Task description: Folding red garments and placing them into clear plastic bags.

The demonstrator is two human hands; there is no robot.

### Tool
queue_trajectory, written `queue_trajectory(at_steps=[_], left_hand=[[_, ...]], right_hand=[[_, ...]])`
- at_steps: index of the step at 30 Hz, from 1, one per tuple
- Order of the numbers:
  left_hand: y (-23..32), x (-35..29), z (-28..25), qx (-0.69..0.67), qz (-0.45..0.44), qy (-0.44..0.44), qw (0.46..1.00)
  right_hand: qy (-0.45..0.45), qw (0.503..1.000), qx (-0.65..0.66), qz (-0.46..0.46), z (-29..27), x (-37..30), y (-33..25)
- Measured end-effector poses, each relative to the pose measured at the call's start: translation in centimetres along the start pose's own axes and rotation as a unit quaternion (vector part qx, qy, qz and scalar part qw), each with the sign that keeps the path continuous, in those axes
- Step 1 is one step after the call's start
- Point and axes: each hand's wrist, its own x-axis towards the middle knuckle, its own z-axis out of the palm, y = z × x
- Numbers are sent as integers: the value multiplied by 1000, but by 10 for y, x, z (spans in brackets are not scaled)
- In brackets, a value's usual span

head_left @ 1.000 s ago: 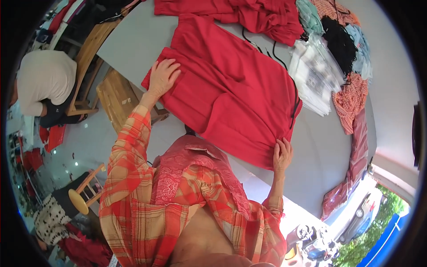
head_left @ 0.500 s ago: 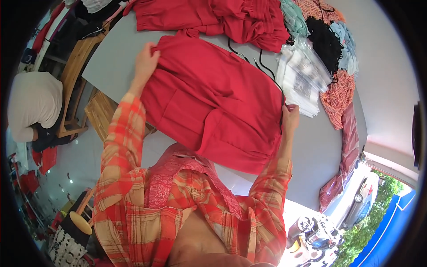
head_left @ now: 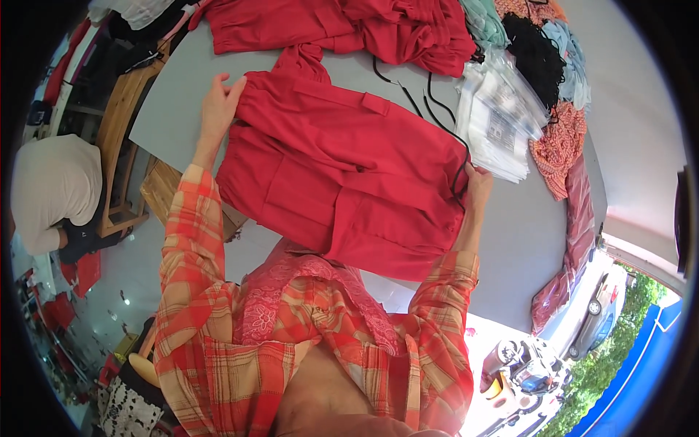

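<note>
Red cargo trousers [head_left: 342,175] lie spread across the table in front of me, legs to the left and waistband to the right. Black drawstring ends [head_left: 440,109] trail from the waistband over the far edge. My left hand [head_left: 220,109] pinches the upper leg's cuff at its far corner. At the waistband, my right hand [head_left: 478,186] is closed on the fabric beside the cord. The second leg's gathered cuff sits nearer to me, below the first. A pocket flap shows on the far side.
More red garments [head_left: 342,25] are heaped along the table's far side. Clear plastic bags [head_left: 499,124] lie to the right, beside black cords [head_left: 535,62] and patterned cloth [head_left: 559,149]. A person [head_left: 58,189] bends near a wooden bench [head_left: 120,124] at left.
My left hand has drawn the cuff end leftward, and both gathered cuffs now show apart. The trousers lie flatter and longer. My right hand stays at the waistband.
</note>
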Motion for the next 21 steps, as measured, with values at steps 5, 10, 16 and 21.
queue_trajectory(at_steps=[5, 10, 16, 21], left_hand=[[-42, -18, -12, 100, 92, -52, 989], [-58, -61, -46, 143, -48, -54, 987], [-40, -59, -34, 100, 109, 37, 988], [-19, -103, -3, 244, 132, 44, 960]], right_hand=[[98, 975, -87, -179, 14, -68, 14], [166, 967, -137, -136, 17, -108, 27], [194, 959, -135, -156, 23, -100, 33], [157, 971, -142, -110, 18, -97, 29]])
